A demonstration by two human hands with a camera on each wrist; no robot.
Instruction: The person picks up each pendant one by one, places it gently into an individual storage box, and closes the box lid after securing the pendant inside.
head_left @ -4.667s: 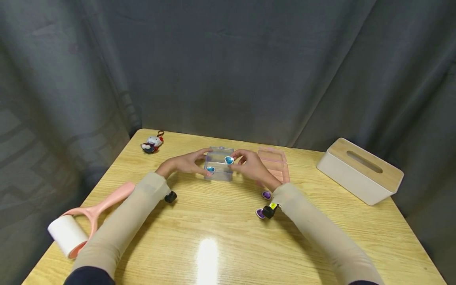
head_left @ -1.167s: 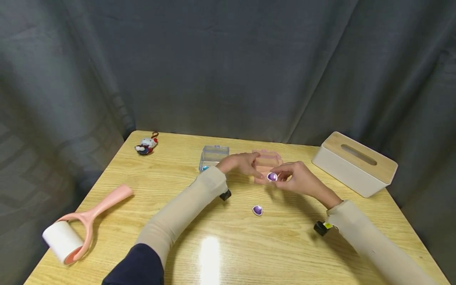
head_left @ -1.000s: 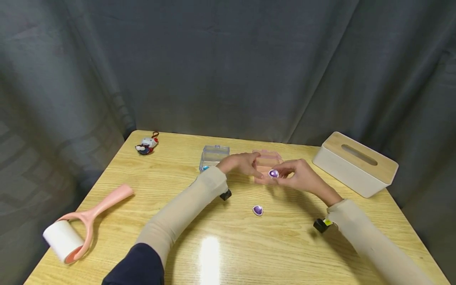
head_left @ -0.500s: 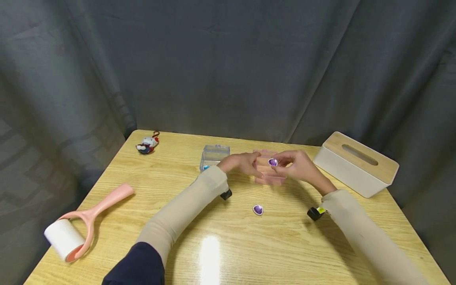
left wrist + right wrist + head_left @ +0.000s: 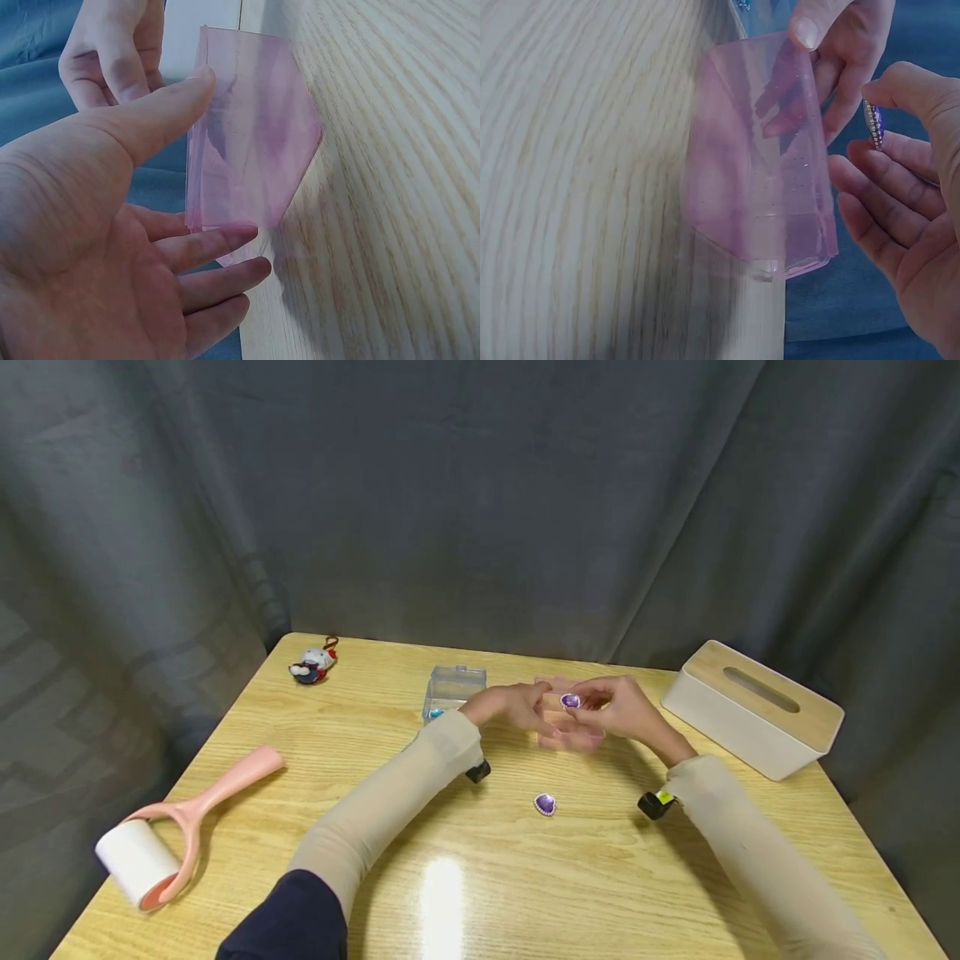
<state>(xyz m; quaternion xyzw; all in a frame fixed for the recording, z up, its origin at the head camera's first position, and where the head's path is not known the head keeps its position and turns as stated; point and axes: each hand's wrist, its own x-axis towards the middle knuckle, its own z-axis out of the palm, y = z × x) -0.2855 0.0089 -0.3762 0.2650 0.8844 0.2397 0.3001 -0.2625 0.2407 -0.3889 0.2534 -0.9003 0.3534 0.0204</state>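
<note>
My left hand [image 5: 517,706] holds the side of an open pink see-through box [image 5: 255,135], thumb at one edge and fingers at the other. Between thumb and fingertips, my right hand [image 5: 622,708] pinches a purple heart-shaped gem [image 5: 570,701] with a beaded silvery rim. In the head view the gem overlaps the pink box; in the right wrist view the gem [image 5: 874,126] shows edge-on, apart from the box wall. A second purple heart gem [image 5: 545,804] lies on the table nearer to me. Part of the box is hidden behind both hands.
An open clear box [image 5: 459,677] with a blue gem [image 5: 435,714] in it stands behind my left wrist. A pink-handled lint roller [image 5: 195,806] lies at left, a small figure keychain [image 5: 313,665] at back left, a tissue box [image 5: 753,710] at right.
My hands have gone from the clear box, where the right held a blue gem, rightward to the pink box. The right picked up a purple gem and lately raised it over the box.
</note>
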